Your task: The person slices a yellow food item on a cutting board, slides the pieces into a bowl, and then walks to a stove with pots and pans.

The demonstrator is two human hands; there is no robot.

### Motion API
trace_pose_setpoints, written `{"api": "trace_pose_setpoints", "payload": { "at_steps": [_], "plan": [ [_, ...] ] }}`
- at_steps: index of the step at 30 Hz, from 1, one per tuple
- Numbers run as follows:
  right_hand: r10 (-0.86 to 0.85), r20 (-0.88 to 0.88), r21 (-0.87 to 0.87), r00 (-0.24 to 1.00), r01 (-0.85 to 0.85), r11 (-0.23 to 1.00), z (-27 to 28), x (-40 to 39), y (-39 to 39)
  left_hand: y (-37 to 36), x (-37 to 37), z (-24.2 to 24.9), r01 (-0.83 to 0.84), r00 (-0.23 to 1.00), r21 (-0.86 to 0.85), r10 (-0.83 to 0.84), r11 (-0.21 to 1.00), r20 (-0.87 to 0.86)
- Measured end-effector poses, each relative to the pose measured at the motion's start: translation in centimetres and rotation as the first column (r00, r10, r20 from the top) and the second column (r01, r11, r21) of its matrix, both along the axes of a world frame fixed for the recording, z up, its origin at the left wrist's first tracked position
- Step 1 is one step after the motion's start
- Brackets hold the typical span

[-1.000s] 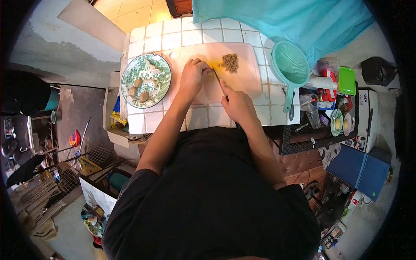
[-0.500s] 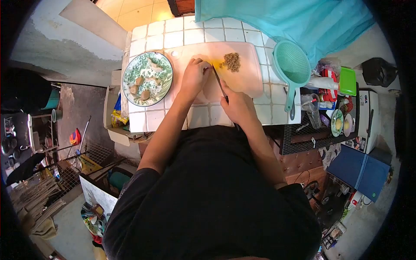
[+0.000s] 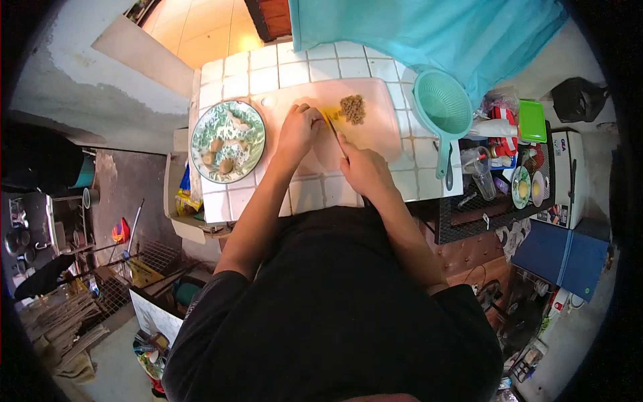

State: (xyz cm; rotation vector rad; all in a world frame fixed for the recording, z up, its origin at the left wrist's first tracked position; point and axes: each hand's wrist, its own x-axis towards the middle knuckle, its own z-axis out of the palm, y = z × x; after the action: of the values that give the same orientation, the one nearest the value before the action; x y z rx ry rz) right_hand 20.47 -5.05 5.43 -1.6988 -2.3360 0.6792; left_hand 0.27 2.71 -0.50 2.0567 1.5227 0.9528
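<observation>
My right hand (image 3: 367, 170) is wrapped round the handle of a knife (image 3: 333, 129), whose narrow blade points away from me over the pink cutting board (image 3: 386, 137). Beside the blade, my left hand (image 3: 299, 131) has its fingers curled and pressed together against the board; whatever they hold is hidden. Yellow stains show around the knife tip. Just right of it sits a small heap of finely chopped brown food (image 3: 352, 109). To the left, a green-and-white enamel plate (image 3: 202, 124) carries several pale and brownish pieces of food.
A green strainer (image 3: 443, 104) with a handle rests on the white tiled counter (image 3: 295, 72) at the right, next to a dark-handled utensil (image 3: 449, 175). Further right, a black rack (image 3: 462, 231) holds cups, packets and small bowls. A turquoise curtain (image 3: 415, 33) hangs behind.
The whole view has shifted slightly, so the counter sits lower in the picture. Both hands and the knife stay at nearly the same spot on the board.
</observation>
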Motion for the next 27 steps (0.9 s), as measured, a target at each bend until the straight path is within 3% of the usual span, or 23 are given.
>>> {"api": "trace_pose_setpoints", "payload": {
  "at_steps": [3,8,10,13,16,18,23,27],
  "plan": [
    [-0.08,0.009,-0.081,0.997,0.081,0.993,1.3,1.3,0.0,0.9,0.3,0.9,0.009,0.998,-0.024,-0.011,1.0,-0.068],
    [-0.159,-0.021,-0.035,0.987,0.158,0.987,1.8,2.9,-1.0,1.8,2.0,-0.2,0.062,0.993,0.057,-0.056,0.996,-0.105],
    [-0.162,-0.015,-0.03,0.987,0.161,0.986,1.6,3.3,-1.6,1.5,2.0,0.6,-0.048,0.99,0.005,0.047,0.999,0.132],
    [-0.124,-0.064,-0.058,0.99,0.12,0.991,1.7,3.0,-2.1,-0.1,0.7,3.3,-0.125,0.98,-0.051,0.131,0.991,0.149],
    [-0.093,-0.07,-0.146,0.993,0.082,0.986,1.8,2.3,-1.6,-1.8,-1.4,3.8,-0.164,0.979,-0.121,0.177,0.979,0.105],
    [-0.051,-0.092,-0.067,0.994,0.045,0.997,0.3,2.3,-0.9,-2.9,-2.6,3.2,-0.17,0.978,-0.122,0.183,0.978,0.101],
    [-0.094,-0.061,-0.072,0.994,0.089,0.993,-0.6,2.3,0.7,-4.7,-3.2,3.3,-0.233,0.971,-0.152,0.221,0.961,-0.096],
    [-0.101,0.019,-0.13,0.995,0.103,0.986,0.8,2.1,0.6,-4.6,-2.3,1.6,-0.23,0.973,-0.178,0.229,0.957,-0.027]
  ]
}}
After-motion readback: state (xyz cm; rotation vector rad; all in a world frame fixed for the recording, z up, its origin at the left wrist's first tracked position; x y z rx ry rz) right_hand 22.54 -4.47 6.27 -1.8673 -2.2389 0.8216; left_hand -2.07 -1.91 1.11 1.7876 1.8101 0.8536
